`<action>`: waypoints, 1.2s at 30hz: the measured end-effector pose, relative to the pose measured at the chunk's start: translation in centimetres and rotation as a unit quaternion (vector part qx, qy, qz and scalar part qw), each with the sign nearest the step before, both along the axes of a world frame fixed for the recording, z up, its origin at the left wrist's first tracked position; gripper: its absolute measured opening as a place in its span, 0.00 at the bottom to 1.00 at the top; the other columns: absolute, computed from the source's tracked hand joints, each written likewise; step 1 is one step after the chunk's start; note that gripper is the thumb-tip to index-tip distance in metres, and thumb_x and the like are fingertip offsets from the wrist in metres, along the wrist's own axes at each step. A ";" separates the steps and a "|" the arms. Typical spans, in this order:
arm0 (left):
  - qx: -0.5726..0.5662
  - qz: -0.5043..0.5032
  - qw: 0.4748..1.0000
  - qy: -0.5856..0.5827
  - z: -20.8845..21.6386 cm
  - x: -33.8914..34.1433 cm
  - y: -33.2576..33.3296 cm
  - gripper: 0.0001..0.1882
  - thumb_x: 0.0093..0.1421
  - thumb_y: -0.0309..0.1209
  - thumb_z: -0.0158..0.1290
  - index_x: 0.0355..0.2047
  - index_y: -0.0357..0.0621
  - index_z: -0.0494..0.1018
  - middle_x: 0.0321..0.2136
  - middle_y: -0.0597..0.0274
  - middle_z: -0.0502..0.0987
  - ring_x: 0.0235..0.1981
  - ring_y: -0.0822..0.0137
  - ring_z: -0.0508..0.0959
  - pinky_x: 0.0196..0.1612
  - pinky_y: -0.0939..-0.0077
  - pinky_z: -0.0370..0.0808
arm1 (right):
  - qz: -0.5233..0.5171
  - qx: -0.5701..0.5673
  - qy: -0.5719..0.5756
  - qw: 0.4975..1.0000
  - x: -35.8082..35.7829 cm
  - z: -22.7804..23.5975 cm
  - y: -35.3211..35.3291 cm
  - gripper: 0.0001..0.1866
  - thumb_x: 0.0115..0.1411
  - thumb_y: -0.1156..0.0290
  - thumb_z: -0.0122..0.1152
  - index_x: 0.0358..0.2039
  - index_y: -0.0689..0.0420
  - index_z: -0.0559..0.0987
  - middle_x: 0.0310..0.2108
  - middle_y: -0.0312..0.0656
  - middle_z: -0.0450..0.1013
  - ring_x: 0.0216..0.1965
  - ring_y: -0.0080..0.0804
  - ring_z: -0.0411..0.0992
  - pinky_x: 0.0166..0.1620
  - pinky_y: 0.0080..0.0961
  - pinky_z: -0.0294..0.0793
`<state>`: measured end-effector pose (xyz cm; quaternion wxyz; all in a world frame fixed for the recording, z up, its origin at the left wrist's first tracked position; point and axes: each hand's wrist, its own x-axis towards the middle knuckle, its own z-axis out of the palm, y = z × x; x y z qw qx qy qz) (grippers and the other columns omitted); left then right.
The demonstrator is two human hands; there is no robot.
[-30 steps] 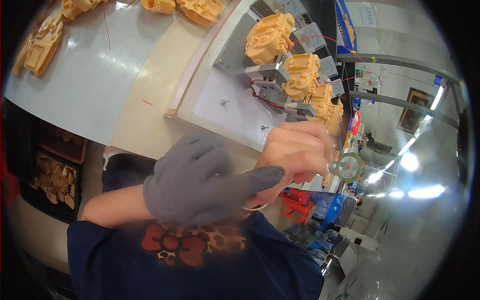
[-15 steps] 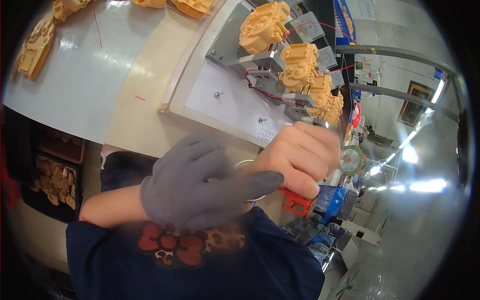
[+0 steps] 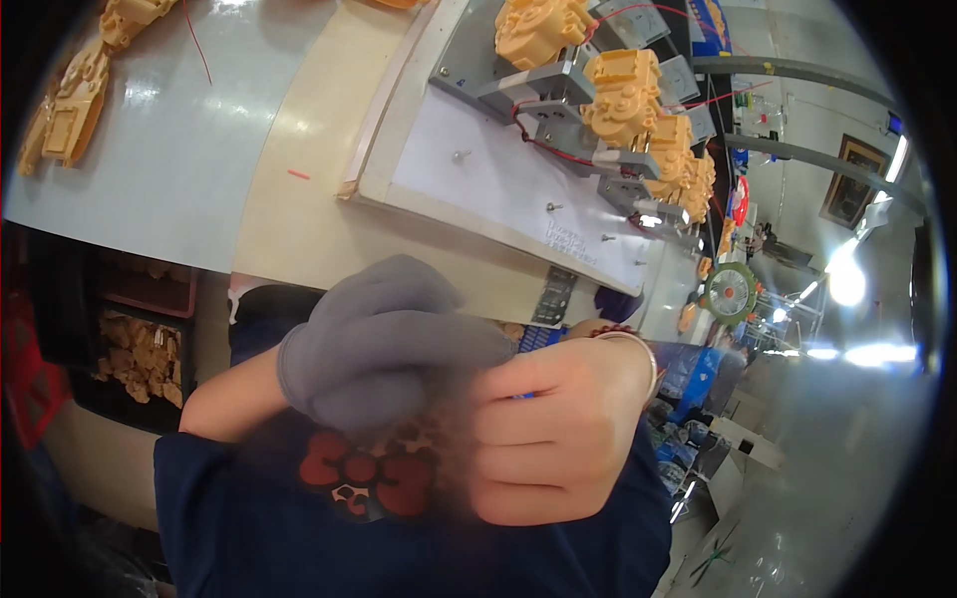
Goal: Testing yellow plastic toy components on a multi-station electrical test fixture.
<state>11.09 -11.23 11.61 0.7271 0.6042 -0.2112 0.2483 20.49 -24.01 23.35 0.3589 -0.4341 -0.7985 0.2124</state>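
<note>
My left hand (image 3: 374,344), in a grey glove, is held before my chest with its fingers folded inward. Against its fingertips comes my bare right hand (image 3: 553,439), back upward, fingers curled under. Blur and the hands themselves hide whatever may lie between the fingers. A metal bangle (image 3: 646,357) and a dark red bead bracelet (image 3: 615,330) circle my right wrist. Beyond the hands is a white board (image 3: 469,189) carrying grey metal fixtures (image 3: 553,85). Several yellow-orange plastic housings (image 3: 623,100) sit on these fixtures, with red wires attached.
More yellow-orange housings (image 3: 75,120) lie at the far left of the bench (image 3: 189,179). Below the bench's left edge are dark bins (image 3: 95,394) with yellowish pieces inside. Screws (image 3: 554,207) stand up from the board. A round green fan (image 3: 730,294) appears at the right.
My right hand has come down and turned, from its wrist beside the gloved fingers to its own fingers meeting them. The bench has shifted right and slightly up in view.
</note>
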 end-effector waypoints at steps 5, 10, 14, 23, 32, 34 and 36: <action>0.053 0.059 0.995 -0.058 0.4 -0.6 0.5 0.09 0.54 0.33 0.48 0.36 0.49 0.73 0.21 0.65 0.69 0.21 0.65 0.71 0.36 0.58 0.74 | -0.023 0.038 -0.207 0.977 -1.1 -0.2 -0.1 0.09 0.40 0.68 0.56 0.13 0.55 0.66 0.12 0.32 0.57 0.17 0.25 0.58 0.28 0.24 0.60; 0.148 0.139 0.973 -0.107 0.5 -1.1 0.9 0.18 0.38 0.31 0.56 0.34 0.60 0.79 0.24 0.69 0.69 0.22 0.68 0.69 0.36 0.66 0.74 | 0.012 0.008 -0.289 0.957 -1.4 0.3 -0.2 0.09 0.41 0.67 0.55 0.13 0.55 0.66 0.12 0.32 0.56 0.17 0.25 0.57 0.30 0.26 0.61; 0.183 0.189 0.957 -0.122 0.5 -1.4 0.9 0.20 0.37 0.29 0.57 0.32 0.69 0.78 0.24 0.71 0.68 0.22 0.70 0.69 0.35 0.65 0.75 | 0.027 0.066 -0.391 0.918 -1.4 -0.2 0.2 0.09 0.43 0.67 0.54 0.14 0.55 0.67 0.13 0.32 0.56 0.18 0.26 0.55 0.30 0.26 0.59; 0.149 0.198 0.963 -0.109 1.4 -1.4 0.4 0.21 0.36 0.31 0.57 0.35 0.63 0.79 0.23 0.70 0.67 0.22 0.71 0.69 0.33 0.69 0.74 | 0.081 0.077 -0.437 0.893 -1.4 -0.3 -0.1 0.08 0.42 0.67 0.53 0.15 0.58 0.69 0.15 0.34 0.59 0.20 0.30 0.56 0.31 0.28 0.60; 0.171 0.023 0.985 -0.005 0.8 -0.9 0.9 0.18 0.41 0.37 0.53 0.33 0.45 0.75 0.23 0.62 0.68 0.25 0.59 0.70 0.33 0.66 0.67 | 0.127 0.051 -0.442 0.886 -1.2 0.8 0.6 0.09 0.39 0.67 0.55 0.12 0.57 0.68 0.13 0.32 0.56 0.19 0.29 0.53 0.32 0.28 0.60; 0.174 -0.001 0.985 0.002 0.0 -0.6 1.9 0.17 0.42 0.38 0.52 0.33 0.45 0.75 0.23 0.60 0.69 0.26 0.57 0.70 0.34 0.65 0.66 | 0.123 0.068 -0.450 0.882 -0.9 0.8 0.8 0.09 0.39 0.68 0.55 0.12 0.57 0.67 0.13 0.32 0.55 0.19 0.28 0.52 0.32 0.28 0.59; 0.176 -0.023 0.984 0.010 -0.6 -0.8 2.3 0.17 0.43 0.39 0.51 0.32 0.45 0.75 0.24 0.59 0.69 0.26 0.55 0.70 0.34 0.64 0.66 | 0.120 0.081 -0.457 0.878 -0.8 0.8 0.8 0.09 0.39 0.68 0.55 0.12 0.56 0.66 0.12 0.31 0.54 0.19 0.27 0.51 0.32 0.28 0.59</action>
